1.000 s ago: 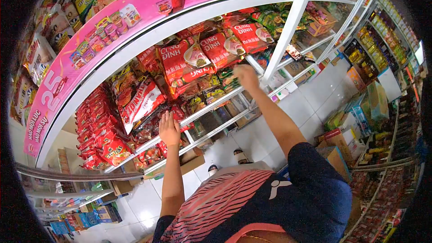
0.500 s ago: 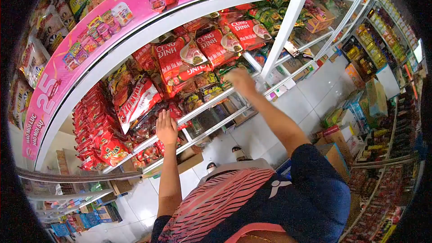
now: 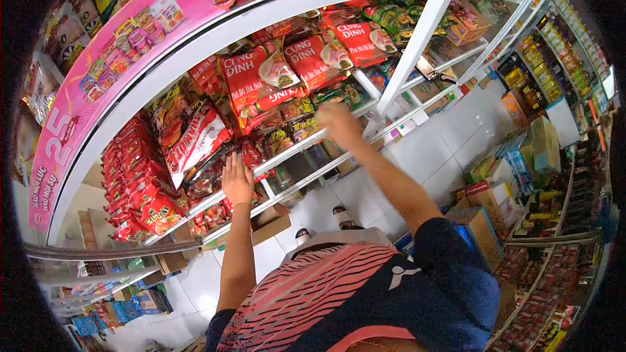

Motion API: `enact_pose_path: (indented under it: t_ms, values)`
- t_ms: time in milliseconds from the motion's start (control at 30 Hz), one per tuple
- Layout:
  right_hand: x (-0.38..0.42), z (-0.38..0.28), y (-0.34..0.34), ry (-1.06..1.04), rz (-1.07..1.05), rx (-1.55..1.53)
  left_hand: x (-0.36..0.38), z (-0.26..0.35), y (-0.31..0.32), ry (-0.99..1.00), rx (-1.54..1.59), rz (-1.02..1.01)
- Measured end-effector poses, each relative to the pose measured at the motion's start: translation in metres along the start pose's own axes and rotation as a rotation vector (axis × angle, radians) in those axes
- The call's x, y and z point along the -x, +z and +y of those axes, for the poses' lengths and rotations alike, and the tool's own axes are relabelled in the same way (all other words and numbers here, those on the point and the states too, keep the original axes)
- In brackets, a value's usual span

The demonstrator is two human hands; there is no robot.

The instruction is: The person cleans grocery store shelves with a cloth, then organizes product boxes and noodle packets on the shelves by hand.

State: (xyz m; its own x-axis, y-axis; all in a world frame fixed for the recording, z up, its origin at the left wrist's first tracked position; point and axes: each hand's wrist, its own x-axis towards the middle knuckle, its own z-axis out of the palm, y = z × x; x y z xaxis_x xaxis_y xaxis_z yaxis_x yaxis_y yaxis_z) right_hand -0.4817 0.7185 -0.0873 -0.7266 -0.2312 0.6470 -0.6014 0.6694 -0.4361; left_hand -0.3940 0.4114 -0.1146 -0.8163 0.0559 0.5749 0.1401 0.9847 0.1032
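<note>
My left hand (image 3: 238,181) lies flat with fingers stretched out on the white front rail (image 3: 303,151) of a display case, beside dark red noodle packets (image 3: 207,179). My right hand (image 3: 340,125) is over the same rail further right, slightly blurred, its fingers curled in. What they hold, if anything, is hidden. Close to it are green packets (image 3: 349,94) and yellow-and-dark packets (image 3: 297,127). Behind these lie large red "Cung Đình" noodle packs (image 3: 251,81). A red-and-white pack (image 3: 199,140) leans left of my left hand.
Stacked red packets (image 3: 140,182) fill the case's left end. A white upright post (image 3: 424,36) stands right of my right hand. A curved pane with a pink banner (image 3: 137,45) borders the far side. Cardboard boxes (image 3: 479,228) and stocked shelves (image 3: 554,261) stand at the right.
My right hand has shifted slightly left along the rail. My left hand stays flat on the rail, and the view has turned a little.
</note>
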Motion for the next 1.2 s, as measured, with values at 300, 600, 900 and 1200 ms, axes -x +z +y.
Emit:
enact_pose_path:
  t_ms: [300, 600, 900, 1200]
  values:
    - [0.000, -0.013, 0.014, 0.115, -0.080, 0.210, 0.001, 0.002, 0.000, -0.007, -0.014, 0.032]
    - [0.007, -0.118, 0.058, -0.072, -0.190, -0.069, 0.000, 0.004, -0.006, -0.057, 0.071, 0.008]
    - [-0.002, -0.028, 0.008, 0.155, 0.149, 0.257, 0.004, 0.001, -0.006, -0.122, 0.235, 0.101]
    - [0.008, -0.117, 0.073, 0.108, -0.051, -0.041, 0.004, -0.005, -0.007, -0.115, 0.284, 0.041]
